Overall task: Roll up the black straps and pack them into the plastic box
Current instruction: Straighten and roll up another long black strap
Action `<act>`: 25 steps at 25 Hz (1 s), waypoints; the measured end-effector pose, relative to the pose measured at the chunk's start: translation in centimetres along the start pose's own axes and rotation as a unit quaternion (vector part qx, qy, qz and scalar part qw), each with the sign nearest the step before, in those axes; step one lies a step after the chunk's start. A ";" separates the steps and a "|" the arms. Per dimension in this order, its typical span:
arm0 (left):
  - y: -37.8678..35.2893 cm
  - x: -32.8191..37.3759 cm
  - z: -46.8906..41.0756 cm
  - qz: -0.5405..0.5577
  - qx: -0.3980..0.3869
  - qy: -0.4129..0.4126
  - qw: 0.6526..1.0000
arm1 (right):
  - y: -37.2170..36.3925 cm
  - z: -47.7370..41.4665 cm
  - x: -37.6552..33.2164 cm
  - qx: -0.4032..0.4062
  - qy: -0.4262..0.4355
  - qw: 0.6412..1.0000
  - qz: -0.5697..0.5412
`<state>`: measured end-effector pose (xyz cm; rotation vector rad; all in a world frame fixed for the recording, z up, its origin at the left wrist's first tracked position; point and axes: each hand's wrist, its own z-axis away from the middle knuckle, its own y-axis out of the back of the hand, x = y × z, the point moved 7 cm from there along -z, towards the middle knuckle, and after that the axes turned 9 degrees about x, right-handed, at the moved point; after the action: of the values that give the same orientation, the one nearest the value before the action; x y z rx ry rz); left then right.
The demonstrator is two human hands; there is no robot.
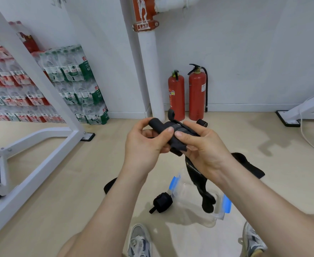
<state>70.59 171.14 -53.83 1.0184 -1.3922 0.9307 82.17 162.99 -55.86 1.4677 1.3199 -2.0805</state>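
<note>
Both forearms reach in from 6 o'clock and meet at the middle of the view, held above the floor (78, 182). The left grip (143, 145) is closed around a partly rolled black strap (159, 125), thumb pressed on top of the roll and fingers curled beneath it. The right grip (204, 151), at 3 o'clock of the left and touching the same roll, pinches it with the thumb on top and the fingers tucked under. A loose loop end (171, 114) sticks up at 12 o'clock of the roll.

A small black cylinder (202, 122) shows past the right knuckles. What it belongs to is hard to make out.

Below the hands, at 5 o'clock, the clear plastic box (180, 193) with blue latches lies on the floor. A hanging strap (198, 175) drops from behind the right grip into it. Its top is hidden, so I cannot tell whether it joins the held roll, and its printing is too small to read. A finished rolled strap (162, 202) lies on the floor just beside the box, at its 9 o'clock. Another black strap piece (249, 164) shows at 3 o'clock of the right wrist, partly covered, and a dark strap edge (109, 186) peeks out from behind the left forearm.

Two shoes (139, 242) are cut off at the bottom edge. Two red fire extinguishers (176, 95) stand against the wall at 12 o'clock.
</note>
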 end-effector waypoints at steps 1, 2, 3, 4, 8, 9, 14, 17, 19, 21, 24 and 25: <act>0.0 -0.2 0.0 0.018 0.000 0.015 1.000 | -0.1 0.0 0.0 -0.012 -0.001 1.000 0.003; 0.0 -0.1 0.0 0.025 -0.007 0.017 1.000 | -0.1 -0.1 0.0 -0.014 -0.005 1.000 0.007; -0.1 0.0 0.1 0.026 -0.021 0.013 0.999 | 0.0 -0.4 0.0 -0.010 -0.008 1.000 0.011; -0.3 0.1 0.2 0.022 -0.044 0.008 0.999 | 0.2 -0.5 0.0 -0.007 -0.009 1.000 0.014; -1.4 0.3 1.0 -0.090 -0.144 -0.064 0.983 | 0.5 -0.7 0.1 0.004 -0.016 0.999 0.028; -1.6 0.4 1.1 -0.143 -0.140 -0.104 0.974 | 0.5 -0.7 0.2 0.003 -0.020 0.999 0.035; -1.6 0.6 0.7 -0.269 -0.099 -0.213 0.934 | 0.6 -0.5 0.0 0.013 -0.025 0.999 0.026; -1.2 1.3 1.2 -0.322 -0.054 -0.236 0.915 | 0.6 -0.5 0.3 0.031 -0.024 0.999 0.003; -1.1 1.9 1.5 -0.326 -0.029 -0.239 0.914 | 0.4 -0.5 0.3 0.049 -0.021 0.998 -0.013; -0.8 2.1 1.4 -0.321 -0.010 -0.235 0.917 | 0.2 -0.4 0.3 0.051 -0.010 0.998 -0.027; -1.3 1.7 1.6 -0.292 0.007 -0.204 0.934 | -0.4 -0.1 -0.2 0.037 0.018 0.999 -0.013; -1.5 1.4 1.8 -0.273 0.009 -0.180 0.945 | -0.3 -0.1 -0.3 0.038 0.028 0.999 -0.004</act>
<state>71.47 168.90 -52.58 1.5442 -1.2828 0.3545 82.15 163.19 -55.43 1.5651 1.2820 -2.1314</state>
